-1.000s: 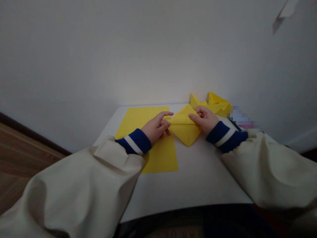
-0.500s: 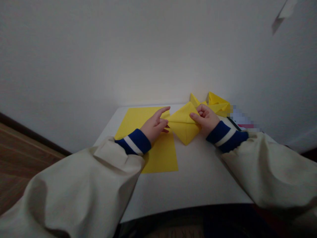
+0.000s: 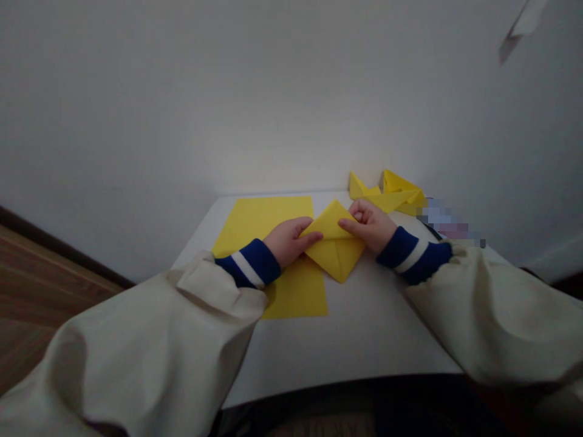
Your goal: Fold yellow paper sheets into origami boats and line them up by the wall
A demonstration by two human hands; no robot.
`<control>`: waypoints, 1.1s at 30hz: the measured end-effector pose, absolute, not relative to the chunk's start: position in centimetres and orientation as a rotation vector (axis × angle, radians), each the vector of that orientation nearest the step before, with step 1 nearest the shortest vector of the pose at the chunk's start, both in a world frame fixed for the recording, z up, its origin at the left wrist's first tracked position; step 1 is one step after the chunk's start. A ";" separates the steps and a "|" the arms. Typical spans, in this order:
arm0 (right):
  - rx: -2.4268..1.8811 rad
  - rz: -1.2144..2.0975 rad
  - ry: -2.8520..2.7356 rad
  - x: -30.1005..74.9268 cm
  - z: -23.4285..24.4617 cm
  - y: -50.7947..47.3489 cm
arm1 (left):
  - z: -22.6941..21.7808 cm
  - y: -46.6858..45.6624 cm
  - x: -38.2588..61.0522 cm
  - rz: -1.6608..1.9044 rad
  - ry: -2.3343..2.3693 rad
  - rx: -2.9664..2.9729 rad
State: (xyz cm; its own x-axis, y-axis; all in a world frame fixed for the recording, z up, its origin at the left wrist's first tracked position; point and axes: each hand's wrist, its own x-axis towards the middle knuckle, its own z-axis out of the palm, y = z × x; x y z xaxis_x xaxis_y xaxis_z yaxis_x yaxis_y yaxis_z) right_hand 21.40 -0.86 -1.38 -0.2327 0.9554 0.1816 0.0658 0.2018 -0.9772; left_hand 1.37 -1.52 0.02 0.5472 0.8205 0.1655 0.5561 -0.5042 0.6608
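Note:
A folded yellow paper (image 3: 337, 252), diamond-shaped with crease lines across its face, is held up between both hands above the table. My left hand (image 3: 289, 238) pinches its left corner, thumb on the near face and fingers hidden behind. On the right corner my right hand (image 3: 368, 223) is closed, its thumb pressed on the front and its curled fingers at the back edge. Flat on the table beneath the left hand lies a yellow sheet (image 3: 298, 291), partly covered by the hand and sleeve.
Finished-looking folded yellow paper shapes (image 3: 396, 193) stand at the back right against the wall. Beside them is a blurred-out item (image 3: 449, 221). The white table (image 3: 364, 340) meets the wall at its far edge; a brown wooden surface (image 3: 31, 291) lies at the left.
My left hand has gone from spread fingers to gripping the folded paper's left corner. The paper has turned and come slightly lower and nearer, with my right hand still on it.

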 end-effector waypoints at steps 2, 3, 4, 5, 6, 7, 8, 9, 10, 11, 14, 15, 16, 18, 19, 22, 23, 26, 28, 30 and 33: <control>-1.012 1.191 -1.546 21.4 -1.4 -0.9 | 0.1 -1.5 1.4 0.631 1.116 2.255; -1.012 1.199 -1.552 21.4 -1.4 -0.9 | 0.1 -1.6 1.4 0.629 1.120 2.261; -1.011 1.208 -1.555 21.3 -1.3 -0.9 | 0.1 -1.6 1.3 0.625 1.121 2.262; -1.009 1.217 -1.557 21.3 -1.3 -1.0 | 0.1 -1.6 1.3 0.618 1.118 2.257; -1.009 1.222 -1.560 21.3 -1.3 -1.1 | 0.1 -1.6 1.3 0.611 1.114 2.247; -1.011 1.222 -1.563 21.2 -1.2 -1.1 | 0.1 -1.7 1.3 0.605 1.110 2.234; -1.015 1.221 -1.566 21.1 -1.2 -1.2 | 0.2 -1.7 1.4 0.597 1.104 2.221; -1.017 1.218 -1.568 21.1 -1.1 -1.2 | 0.2 -1.8 1.4 0.588 1.099 2.208; -1.016 1.217 -1.569 21.0 -1.1 -1.3 | 0.2 -1.8 1.5 0.580 1.097 2.195; -1.012 1.220 -1.569 20.9 -1.1 -1.3 | 0.2 -1.8 1.5 0.568 1.096 2.181; -0.999 1.255 -1.579 20.8 -1.1 -1.4 | 0.3 -1.9 1.7 0.532 1.118 2.143; -0.998 1.261 -1.585 20.7 -1.1 -1.5 | 0.3 -1.9 1.8 0.525 1.131 2.134; -0.997 1.264 -1.591 20.7 -1.0 -1.5 | 0.3 -1.9 1.9 0.520 1.148 2.127; -0.995 1.264 -1.602 20.7 -1.0 -1.6 | 0.3 -1.9 2.0 0.504 1.201 2.123; -0.991 1.268 -1.606 20.6 -1.0 -1.6 | 0.3 -1.9 2.0 0.492 1.232 2.122; -0.972 1.302 -1.603 20.6 -0.9 -1.8 | 0.4 -1.9 2.1 0.466 1.313 2.106; -0.966 1.313 -1.596 20.5 -0.9 -1.8 | 0.5 -1.9 2.1 0.466 1.323 2.094; -0.978 1.334 -1.576 20.5 -0.9 -1.7 | 0.6 -2.0 2.1 0.477 1.342 2.077; -1.018 1.317 -1.596 20.6 -0.9 -1.5 | 0.6 -2.0 2.1 0.500 1.343 2.081; -1.080 1.254 -1.673 20.8 -1.0 -1.3 | 0.5 -1.9 2.0 0.529 1.331 2.057; -1.155 1.060 -1.824 21.1 -1.1 -1.2 | 0.3 -1.8 1.9 0.539 1.283 1.943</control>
